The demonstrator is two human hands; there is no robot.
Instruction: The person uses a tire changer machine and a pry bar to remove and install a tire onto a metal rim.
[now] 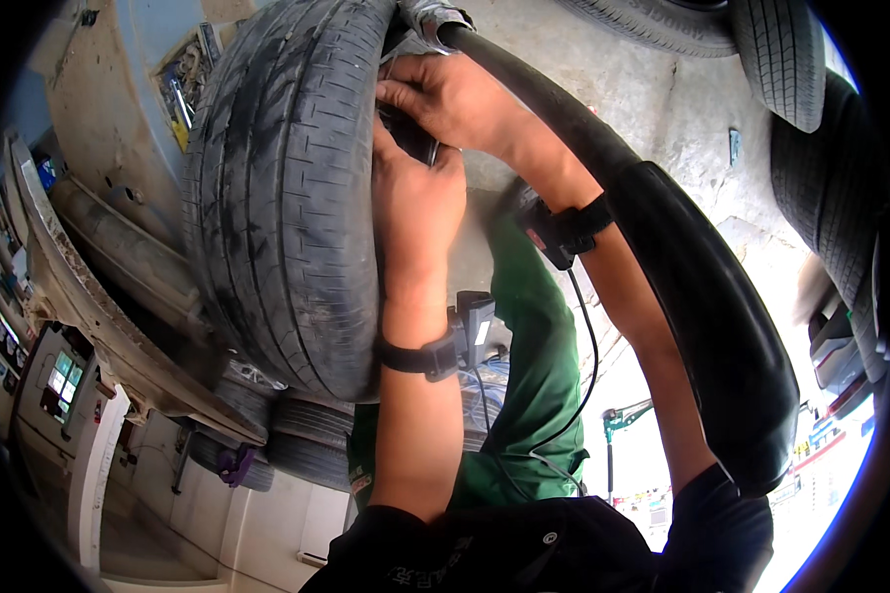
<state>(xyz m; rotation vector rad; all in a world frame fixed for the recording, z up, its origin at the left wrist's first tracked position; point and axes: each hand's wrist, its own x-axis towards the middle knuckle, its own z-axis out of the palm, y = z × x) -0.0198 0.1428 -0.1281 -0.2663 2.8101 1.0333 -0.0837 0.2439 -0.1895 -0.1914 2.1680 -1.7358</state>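
Observation:
A large black tyre (pixel 287 198) stands upright with its worn tread toward me. My left hand (pixel 420 188) is at the tyre's right side, closed around a dark piece with a metallic edge that I cannot make out. Just above it, my right hand (pixel 450 99) is bent in against the same side, thumb and fingers drawn together. What its fingertips hold is hidden by the tyre's edge and the hand itself. A long black handle (pixel 554 99) with a thick black grip (pixel 712 326) slants over my right forearm. Its upper end meets a silvery wrapped part (pixel 430 22).
Left of the tyre are a vehicle's worn underside and a rusty curved metal edge (pixel 119 336). More tyres lie below (pixel 316 420) and stand along the right (pixel 786 59). Dark straps with small devices (pixel 430 356) circle both forearms, trailing cables. A small blue object (pixel 734 146) lies on the concrete floor.

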